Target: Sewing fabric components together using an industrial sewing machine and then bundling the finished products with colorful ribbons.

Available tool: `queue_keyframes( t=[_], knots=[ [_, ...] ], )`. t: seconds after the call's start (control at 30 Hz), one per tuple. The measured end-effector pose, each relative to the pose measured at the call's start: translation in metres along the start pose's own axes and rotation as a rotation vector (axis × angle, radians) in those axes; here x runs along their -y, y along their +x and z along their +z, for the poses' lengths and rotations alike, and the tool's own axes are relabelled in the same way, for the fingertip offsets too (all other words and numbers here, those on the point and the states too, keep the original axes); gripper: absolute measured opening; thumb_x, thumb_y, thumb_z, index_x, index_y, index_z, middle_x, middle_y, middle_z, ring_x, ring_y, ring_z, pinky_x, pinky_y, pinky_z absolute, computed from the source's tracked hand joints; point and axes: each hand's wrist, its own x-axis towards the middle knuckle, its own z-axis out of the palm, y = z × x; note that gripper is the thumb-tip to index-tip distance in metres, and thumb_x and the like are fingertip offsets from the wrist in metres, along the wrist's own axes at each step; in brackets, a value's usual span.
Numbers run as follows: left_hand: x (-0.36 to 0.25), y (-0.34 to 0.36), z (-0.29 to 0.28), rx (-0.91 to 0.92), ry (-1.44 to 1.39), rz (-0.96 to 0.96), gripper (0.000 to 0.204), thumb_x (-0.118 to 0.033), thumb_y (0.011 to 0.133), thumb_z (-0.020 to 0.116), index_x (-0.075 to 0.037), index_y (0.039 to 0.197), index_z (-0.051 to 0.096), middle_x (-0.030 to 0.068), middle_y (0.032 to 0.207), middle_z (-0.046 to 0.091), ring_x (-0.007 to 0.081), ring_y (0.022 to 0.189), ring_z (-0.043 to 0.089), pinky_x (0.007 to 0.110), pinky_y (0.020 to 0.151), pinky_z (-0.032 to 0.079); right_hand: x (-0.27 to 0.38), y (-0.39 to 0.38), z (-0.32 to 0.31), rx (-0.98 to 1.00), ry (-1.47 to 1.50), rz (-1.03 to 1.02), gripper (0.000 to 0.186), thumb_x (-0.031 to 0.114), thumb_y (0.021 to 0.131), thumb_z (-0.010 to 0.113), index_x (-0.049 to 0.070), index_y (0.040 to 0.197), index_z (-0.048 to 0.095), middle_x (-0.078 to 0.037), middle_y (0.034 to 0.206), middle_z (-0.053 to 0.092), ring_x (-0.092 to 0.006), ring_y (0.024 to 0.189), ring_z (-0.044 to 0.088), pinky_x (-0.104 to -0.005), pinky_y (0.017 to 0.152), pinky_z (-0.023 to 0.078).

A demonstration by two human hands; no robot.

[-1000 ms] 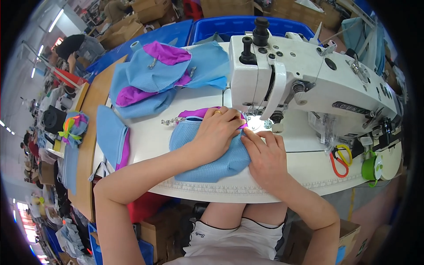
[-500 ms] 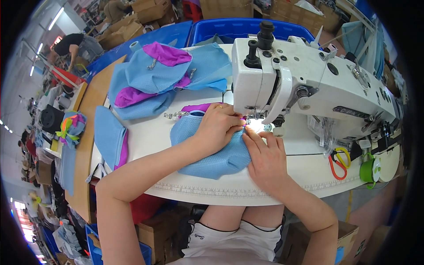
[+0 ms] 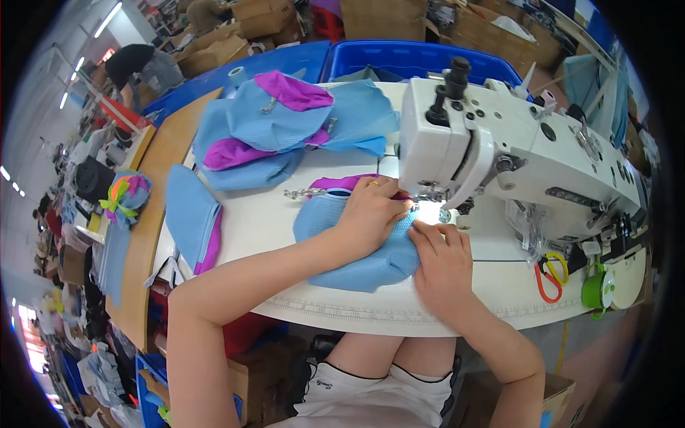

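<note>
Under the needle of a white sewing machine, a blue mesh fabric piece with a purple band and a cord lies on the white table. My left hand pinches its upper edge at the left of the lit presser foot. My right hand lies on the piece's right side, fingers stretched out, fingertips just below the foot. Similar blue and purple pieces are piled behind; a folded one lies at the left.
Red-yellow scissors and a green tape measure lie at the right. A blue bin stands behind the table. A wooden table edge, black cone and colourful bundle are at the left. A person bends among cardboard boxes.
The whole view has shifted, so table and machine sit further right in the picture. My hands stay beside the needle on the fabric, whose edge is now brightly lit.
</note>
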Motion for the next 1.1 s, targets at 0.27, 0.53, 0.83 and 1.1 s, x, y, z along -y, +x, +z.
queue_keyframes(
  t=[0.27,0.53,0.83,1.1],
  knots=[
    [0.0,0.001,0.004,-0.072,0.024,0.035,0.012,-0.014,0.085,0.067,-0.005,0.086,0.074,0.0096,0.098,0.063,0.0268,0.102,0.059,0.042,0.092,0.042,0.001,0.002,-0.004,0.025,0.02,-0.006,0.054,0.002,0.068,0.062,0.0,0.122,0.064,-0.008,0.129,0.06,-0.0274,0.111,0.055,-0.0415,0.096,0.041],
    [-0.005,-0.002,0.006,-0.091,0.082,0.022,0.015,-0.017,0.084,0.064,-0.007,0.086,0.075,0.0087,0.101,0.063,0.0254,0.106,0.058,0.041,0.094,0.042,0.0,-0.001,-0.001,0.013,0.028,-0.012,0.055,0.001,0.065,0.061,-0.001,0.121,0.063,-0.009,0.129,0.061,-0.0292,0.112,0.055,-0.0429,0.094,0.042],
    [-0.004,-0.003,0.009,-0.083,0.08,0.013,0.013,-0.014,0.082,0.066,-0.007,0.087,0.075,0.0087,0.102,0.061,0.0244,0.107,0.057,0.04,0.093,0.042,0.001,0.0,-0.001,0.017,0.028,-0.016,0.055,0.002,0.066,0.059,-0.002,0.121,0.063,-0.011,0.13,0.06,-0.0297,0.11,0.055,-0.0433,0.093,0.042],
    [0.001,-0.009,0.004,-0.077,0.057,0.027,0.01,-0.015,0.081,0.069,-0.009,0.087,0.074,0.0074,0.102,0.062,0.0255,0.106,0.057,0.04,0.093,0.042,0.004,0.001,-0.007,-0.019,0.086,-0.08,0.047,0.001,0.07,0.058,0.001,0.116,0.065,-0.011,0.124,0.064,-0.0318,0.104,0.056,-0.0439,0.09,0.042]
  ],
)
